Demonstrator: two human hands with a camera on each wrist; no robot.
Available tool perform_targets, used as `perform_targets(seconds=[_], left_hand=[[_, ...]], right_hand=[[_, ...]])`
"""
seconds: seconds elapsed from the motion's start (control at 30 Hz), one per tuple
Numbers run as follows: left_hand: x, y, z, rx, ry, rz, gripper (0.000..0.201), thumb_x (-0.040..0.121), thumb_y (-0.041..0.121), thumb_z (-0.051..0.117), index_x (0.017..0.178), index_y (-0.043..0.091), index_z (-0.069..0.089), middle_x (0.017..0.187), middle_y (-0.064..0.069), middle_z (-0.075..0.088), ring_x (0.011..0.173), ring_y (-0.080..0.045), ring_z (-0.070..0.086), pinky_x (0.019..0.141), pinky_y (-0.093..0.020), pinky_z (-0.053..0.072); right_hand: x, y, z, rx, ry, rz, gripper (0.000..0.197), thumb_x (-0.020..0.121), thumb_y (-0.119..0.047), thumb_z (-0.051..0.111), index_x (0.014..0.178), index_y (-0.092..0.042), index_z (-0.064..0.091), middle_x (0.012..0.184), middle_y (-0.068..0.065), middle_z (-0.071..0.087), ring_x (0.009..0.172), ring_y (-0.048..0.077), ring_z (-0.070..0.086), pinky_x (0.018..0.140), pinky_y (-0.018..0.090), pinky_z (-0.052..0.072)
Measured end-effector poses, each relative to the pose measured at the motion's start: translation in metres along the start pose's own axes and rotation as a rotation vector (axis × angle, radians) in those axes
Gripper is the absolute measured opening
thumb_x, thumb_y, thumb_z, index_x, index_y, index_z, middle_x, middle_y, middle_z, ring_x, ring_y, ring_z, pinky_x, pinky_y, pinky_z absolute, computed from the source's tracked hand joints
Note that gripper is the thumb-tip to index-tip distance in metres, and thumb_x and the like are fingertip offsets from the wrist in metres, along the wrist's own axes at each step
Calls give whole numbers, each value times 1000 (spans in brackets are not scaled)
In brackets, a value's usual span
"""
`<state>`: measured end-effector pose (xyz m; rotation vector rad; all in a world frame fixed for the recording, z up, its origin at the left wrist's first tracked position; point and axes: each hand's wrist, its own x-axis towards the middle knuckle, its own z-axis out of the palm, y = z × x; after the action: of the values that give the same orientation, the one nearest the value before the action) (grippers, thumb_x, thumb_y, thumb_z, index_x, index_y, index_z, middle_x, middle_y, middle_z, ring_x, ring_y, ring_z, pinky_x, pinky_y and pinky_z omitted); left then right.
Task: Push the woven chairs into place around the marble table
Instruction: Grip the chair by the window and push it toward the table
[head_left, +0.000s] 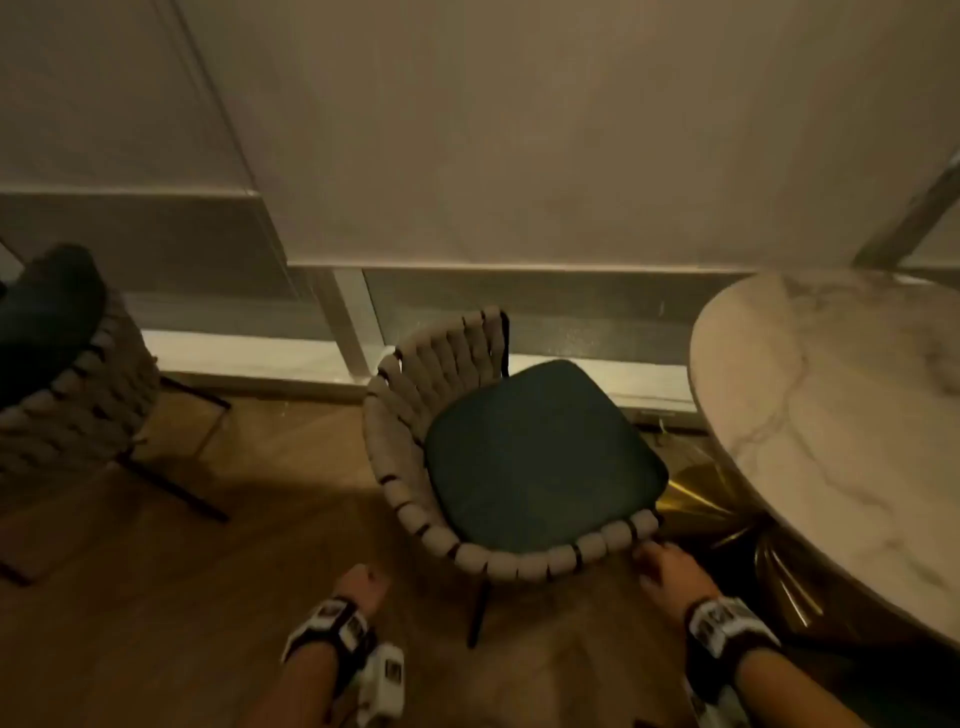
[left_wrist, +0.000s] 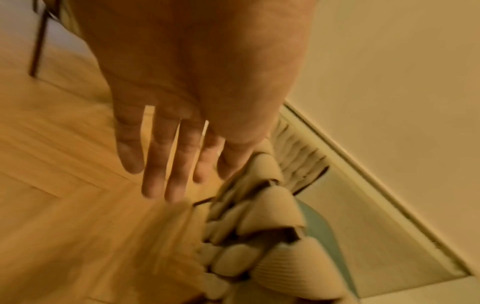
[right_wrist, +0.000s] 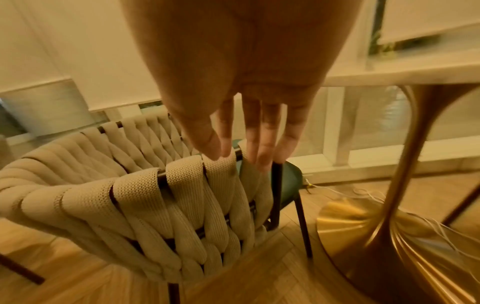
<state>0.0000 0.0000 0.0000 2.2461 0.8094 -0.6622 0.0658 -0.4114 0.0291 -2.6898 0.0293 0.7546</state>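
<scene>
Neither hand grips anything. Right hand (right_wrist: 241, 67) has fingers (right_wrist: 265, 144) straight, tips at the right end of the woven chair (head_left: 467, 457) backrest rim; whether they touch the webbing or sit just off it, can't tell. In the head view it sits just beside that rim end, w/ a wrist camera strapped behind it. Left hand (left_wrist: 192, 86) is flat and loose, fingers (left_wrist: 155, 164) spread, pointing down twd the floor, just beside the chair's left back curve; no clear contact from the wrist view, which is blurred. In the head view the left hand (head_left: 363, 582) is below the rim, apart from it.

Chair has beige woven straps on a dark frame and a dark green seat cushion (head_left: 540, 457). It stands left of the marble table (head_left: 841, 415), seat front angled twd the table, near its edge but not tucked under. Table top is round, white w/ grey veins, on a gold pedestal base (right_wrist: 389, 226); thin pale cables (right_wrist: 369, 195) lie on the floor by the base.

Second woven chair (head_left: 67, 415) stands at far left, well apart from the table, w/ a dark item on its seat. Wood parquet floor (head_left: 182, 597) underneath. Pale roller blinds (head_left: 519, 130) cover the windows behind.
</scene>
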Motion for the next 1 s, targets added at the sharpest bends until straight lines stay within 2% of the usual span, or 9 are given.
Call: perform_targets(seconds=[0.1, 0.2, 0.33, 0.4, 0.47, 0.67, 0.77, 0.87, 1.0], left_hand=[[19, 55, 20, -106, -6, -65, 63, 97, 38, 48, 141, -3, 32, 147, -23, 41, 133, -37, 43, 107, -40, 38], [30, 77, 51, -297, -55, -145, 76, 96, 41, 48, 149, 1, 11, 154, -22, 28, 137, -39, 37, 110, -44, 37], [37, 88, 90, -790, -72, -203, 78, 87, 38, 63, 145, 18, 14, 131, -9, 46, 106, -37, 56, 82, -50, 58], [41, 91, 104, -967, -63, -216, 76, 85, 31, 67, 141, 25, 14, 129, -12, 46, 108, -41, 57, 65, -47, 60], [43, 91, 112, -1058, -58, -208, 69, 88, 22, 63, 140, 22, 19, 132, -13, 46, 113, -39, 55, 59, -43, 59], [38, 92, 107, -1004, -68, -91, 48, 96, 9, 50, 140, 12, 29, 128, -9, 48, 117, -32, 50, 86, -52, 53], [47, 87, 93, -899, -65, -64, 54, 95, 8, 51, 141, 10, 24, 136, -16, 46, 121, -35, 50, 88, -53, 53], [57, 88, 73, -820, -43, -34, 51, 94, 4, 52, 134, 16, 23, 140, -20, 42, 123, -41, 49, 89, -63, 51], [73, 97, 45, -669, -2, 7, 50, 91, 6, 57, 129, 16, 26, 139, -22, 42, 121, -45, 50, 83, -66, 52]], right_hand=[[34, 0, 6, -143, 59, 5, 61, 82, -27, 64, 136, -20, 38, 145, 12, 36, 127, 32, 43, 101, 43, 44], [55, 3, 18, -307, 81, -19, 63, 79, -30, 66, 134, -29, 36, 144, 7, 35, 130, 31, 36, 101, 48, 41], [81, 11, 16, -420, 60, -33, 55, 85, -30, 59, 136, -29, 36, 146, 6, 34, 136, 30, 29, 107, 50, 34], [93, 15, 17, -414, -14, -43, 55, 86, -30, 60, 135, -22, 37, 144, 10, 35, 135, 33, 29, 107, 50, 37], [99, 17, 18, -385, -36, -59, 56, 85, -32, 62, 133, -18, 37, 140, 15, 37, 131, 37, 32, 104, 51, 40], [85, 15, 30, -362, 21, -18, 62, 80, -46, 65, 129, -19, 39, 137, 12, 36, 132, 33, 29, 100, 58, 38], [74, 11, 42, -326, 21, 2, 59, 81, -47, 63, 128, -20, 39, 137, 11, 36, 131, 33, 30, 100, 63, 34], [64, 0, 56, -263, 15, 52, 60, 81, -47, 63, 128, -20, 38, 135, 12, 37, 130, 35, 30, 102, 67, 29], [54, -22, 78, -185, 10, 100, 59, 82, -45, 62, 129, -19, 38, 135, 11, 36, 129, 37, 32, 109, 68, 19]])
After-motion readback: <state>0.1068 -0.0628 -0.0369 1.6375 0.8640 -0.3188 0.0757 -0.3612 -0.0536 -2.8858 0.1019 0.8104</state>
